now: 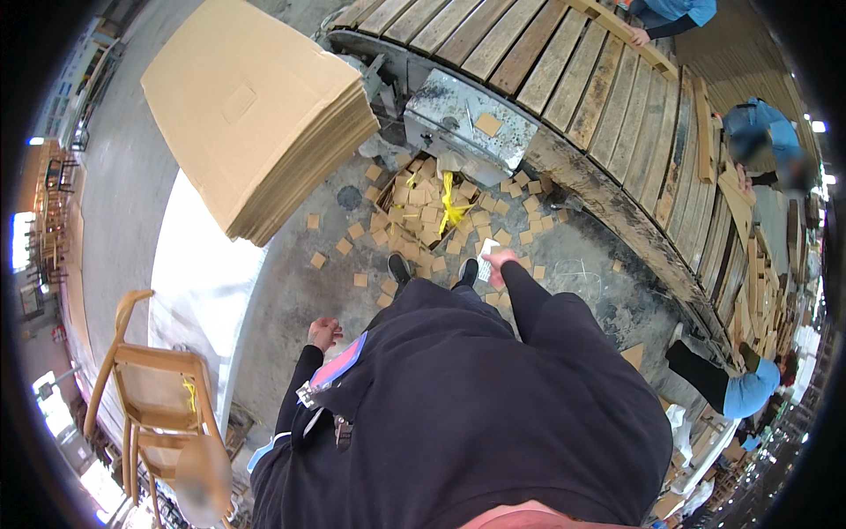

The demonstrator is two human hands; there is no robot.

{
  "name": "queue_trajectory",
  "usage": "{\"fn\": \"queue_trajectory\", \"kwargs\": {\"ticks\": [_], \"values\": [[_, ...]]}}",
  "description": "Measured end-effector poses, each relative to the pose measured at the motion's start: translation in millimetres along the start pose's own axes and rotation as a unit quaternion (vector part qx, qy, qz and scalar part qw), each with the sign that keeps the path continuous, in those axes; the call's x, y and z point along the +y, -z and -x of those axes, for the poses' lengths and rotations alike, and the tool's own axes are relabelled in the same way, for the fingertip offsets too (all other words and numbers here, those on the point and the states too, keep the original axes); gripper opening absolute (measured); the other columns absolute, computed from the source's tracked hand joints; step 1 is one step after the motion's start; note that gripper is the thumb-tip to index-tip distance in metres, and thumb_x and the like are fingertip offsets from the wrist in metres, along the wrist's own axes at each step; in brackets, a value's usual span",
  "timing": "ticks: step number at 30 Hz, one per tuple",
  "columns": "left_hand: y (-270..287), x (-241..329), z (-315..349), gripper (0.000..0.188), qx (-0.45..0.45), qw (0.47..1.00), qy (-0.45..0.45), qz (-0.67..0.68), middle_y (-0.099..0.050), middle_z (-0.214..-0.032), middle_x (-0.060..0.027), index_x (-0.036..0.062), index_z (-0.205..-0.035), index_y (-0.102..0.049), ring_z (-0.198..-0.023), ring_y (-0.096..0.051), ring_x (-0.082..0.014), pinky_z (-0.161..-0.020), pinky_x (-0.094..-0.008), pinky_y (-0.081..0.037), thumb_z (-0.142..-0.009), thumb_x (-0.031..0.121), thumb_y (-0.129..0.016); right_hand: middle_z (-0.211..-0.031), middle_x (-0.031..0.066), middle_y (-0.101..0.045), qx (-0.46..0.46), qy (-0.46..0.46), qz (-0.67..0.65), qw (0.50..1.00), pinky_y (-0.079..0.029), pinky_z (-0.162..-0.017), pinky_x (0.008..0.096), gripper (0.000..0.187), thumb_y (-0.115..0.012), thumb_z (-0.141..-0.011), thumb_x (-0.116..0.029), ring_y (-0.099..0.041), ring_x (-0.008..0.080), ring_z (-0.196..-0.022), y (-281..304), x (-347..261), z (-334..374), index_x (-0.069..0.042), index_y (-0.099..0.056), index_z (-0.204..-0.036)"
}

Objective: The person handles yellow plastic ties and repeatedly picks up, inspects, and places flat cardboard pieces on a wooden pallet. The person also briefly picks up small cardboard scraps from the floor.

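My right hand (500,262) is closed on a white printed paper slip (486,259), held out in front of me above the floor. At my left side, my left hand (324,334) hangs with its fingers loosely bent and apart, and nothing shows in it. Small square cardboard pieces (388,220) are heaped beyond my shoes and scattered around them. Yellow strapping (453,204) lies on the heap. Left of the heap rises a tall stack of flat cardboard sheets (238,97).
A curved slatted wooden conveyor (608,115) runs from the top to the right. Beneath its edge is a stained metal box (467,123) with one cardboard square on top. Wooden chairs (159,379) and a white sheet (207,264) are at left. Several people in blue (753,388) work along the conveyor.
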State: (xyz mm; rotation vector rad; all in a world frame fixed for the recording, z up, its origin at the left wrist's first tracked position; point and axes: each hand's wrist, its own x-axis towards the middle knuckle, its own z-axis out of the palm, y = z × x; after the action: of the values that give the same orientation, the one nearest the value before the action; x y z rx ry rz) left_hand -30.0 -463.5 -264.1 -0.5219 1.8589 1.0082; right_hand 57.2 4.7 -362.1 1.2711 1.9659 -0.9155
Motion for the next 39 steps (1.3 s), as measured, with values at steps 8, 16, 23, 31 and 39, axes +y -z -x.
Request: {"fn": "queue_trajectory", "kwargs": {"ticks": [8,16,23,31,39], "values": [[0.8,126.9,-35.2,0.022,0.031,0.893,-0.377,-0.242,-0.063,-0.067,-0.0155,-0.0001,-0.079,-0.059,-0.061,-0.066,-0.0263,-0.058,-0.0366,-0.051,-0.084,0.021,-0.054,-0.074,0.0096,-0.067,-0.05,-0.065,-0.133,0.988,-0.052,-0.043,0.0344,0.033,-0.067,-0.083,-0.03,-0.066,0.019,-0.054,22.4,81.5,43.3,0.001,-0.067,-0.093],[-18.0,308.0,37.4,0.025,0.295,0.783,-0.54,-0.098,-0.06,-0.069,-0.0132,0.0023,-0.079,-0.058,-0.069,-0.063,-0.0251,-0.061,-0.0351,-0.048,-0.09,0.024,-0.062,-0.078,0.0088,-0.069,-0.109,0.035,-0.171,0.979,-0.054,-0.051,0.0321,0.036,-0.066,-0.085,-0.03,-0.067,0.016,-0.057,59.6,11.2,0.7,0.001,-0.068,-0.103],[107.2,305.6,22.9,0.051,0.655,0.693,-0.299,-0.047,-0.058,-0.117,-0.0233,-0.0066,-0.119,-0.052,-0.111,-0.055,-0.0347,-0.097,-0.039,-0.043,-0.083,0.027,-0.067,-0.089,0.0147,-0.07,0.05,0.468,-0.195,0.861,-0.052,-0.073,0.0317,0.037,-0.062,-0.086,-0.024,-0.068,0.0196,-0.08,140.3,-232.1,-42.4,0.003,-0.061,-0.112],[177.6,280.7,-7.0,0.061,0.373,0.873,-0.244,0.197,-0.06,-0.116,-0.0234,-0.0123,-0.123,-0.05,-0.102,-0.061,-0.0285,-0.086,-0.0362,-0.048,-0.086,0.033,-0.066,-0.124,0.0301,-0.055,0.02,0.568,-0.13,0.813,-0.043,-0.099,0.0422,0.069,-0.057,-0.087,-0.042,-0.054,0.0406,-0.116,128.9,-480.0,69.0,0.01,-0.042,-0.13],[195.9,256.7,-19.0,0.033,0.314,0.843,-0.284,0.332,-0.065,-0.105,-0.0122,-0.0056,-0.113,-0.058,-0.091,-0.063,-0.0187,-0.08,-0.0312,-0.051,-0.091,0.019,-0.06,-0.12,0.0292,-0.057,0.008,0.49,-0.014,0.872,-0.043,-0.098,0.043,0.066,-0.055,-0.088,-0.045,-0.055,0.0381,-0.116,89.1,-453.0,119.0,0.01,-0.047,-0.124]]}}
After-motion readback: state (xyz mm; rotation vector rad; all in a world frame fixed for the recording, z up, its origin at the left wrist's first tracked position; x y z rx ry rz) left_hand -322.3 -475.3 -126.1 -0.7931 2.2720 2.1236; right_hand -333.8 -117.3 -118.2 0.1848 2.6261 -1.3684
